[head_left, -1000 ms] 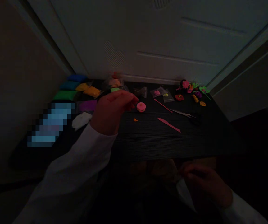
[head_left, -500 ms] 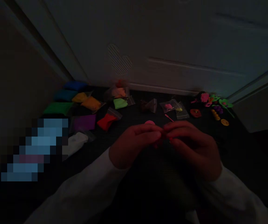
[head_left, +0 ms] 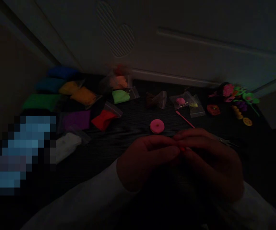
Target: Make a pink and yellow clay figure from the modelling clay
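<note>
In the dim head view, my left hand (head_left: 149, 159) and my right hand (head_left: 212, 163) meet at the fingertips. Between them shows a small red piece of modelling clay (head_left: 182, 149), mostly covered by the fingers. Both hands are closed in a pinch around it. Just beyond my left hand lies a pink clay disc (head_left: 157, 126) with a small spot at its centre. A thin pink modelling stick (head_left: 185, 119) slants down towards the back of my right hand. Scissors (head_left: 227, 142) lie to the right, partly lost in the dark.
Bags of coloured clay line the left, including a purple bag (head_left: 77, 120), a red bag (head_left: 103, 119) and a white bag (head_left: 67, 145). A blurred bright panel (head_left: 27, 143) lies at far left. Clay flowers (head_left: 228, 89) sit at back right, before a pale panelled surface (head_left: 142, 38).
The view has tilted down and come closer. My hands stay together around the red clay, now lower and nearer me, so the pink disc, stick and scissors show more fully.
</note>
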`<state>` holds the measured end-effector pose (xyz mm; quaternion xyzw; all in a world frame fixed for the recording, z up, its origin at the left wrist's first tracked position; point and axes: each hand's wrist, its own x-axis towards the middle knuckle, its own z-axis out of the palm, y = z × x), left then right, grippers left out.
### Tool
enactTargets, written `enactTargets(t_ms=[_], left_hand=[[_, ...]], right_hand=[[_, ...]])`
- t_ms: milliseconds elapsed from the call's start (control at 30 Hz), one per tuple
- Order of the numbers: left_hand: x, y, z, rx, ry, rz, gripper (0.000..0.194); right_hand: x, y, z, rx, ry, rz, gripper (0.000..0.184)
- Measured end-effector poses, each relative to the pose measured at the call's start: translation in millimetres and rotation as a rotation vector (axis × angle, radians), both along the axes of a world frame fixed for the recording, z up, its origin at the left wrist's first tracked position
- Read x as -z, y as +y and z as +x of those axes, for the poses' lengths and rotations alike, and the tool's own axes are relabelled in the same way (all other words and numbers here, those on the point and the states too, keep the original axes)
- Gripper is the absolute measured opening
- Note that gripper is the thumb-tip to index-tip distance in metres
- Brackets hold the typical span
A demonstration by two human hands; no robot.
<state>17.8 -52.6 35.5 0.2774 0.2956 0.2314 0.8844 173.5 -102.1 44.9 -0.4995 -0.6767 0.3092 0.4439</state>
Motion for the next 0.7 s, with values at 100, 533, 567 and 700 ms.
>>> enactTargets(t_ms=[100,533,567,700], left_hand=[[1.3,-1.0,-0.4,-0.011,0.013,-0.008,0.007],[-0.4,-2.1,-2.0,-0.055,0.033,0.076,0.008],[-0.3,-2.3,-2.0,-0.054,0.031,0.07,0.009],[1.7,-2.7,-2.3,-0.049,0.04,0.073,0.007]], right_hand=[[0.4,-1.0,-0.8,0.006,-0.024,0.0,0.029],[2.3,-5.5,-2.4,0.056,-0.066,0.109,0.04],[2.3,-5.5,-3.0,0.054,-0.059,0.114,0.039],[1.3,-5.6,-3.9,0.071,-0.058,0.092,0.032]])
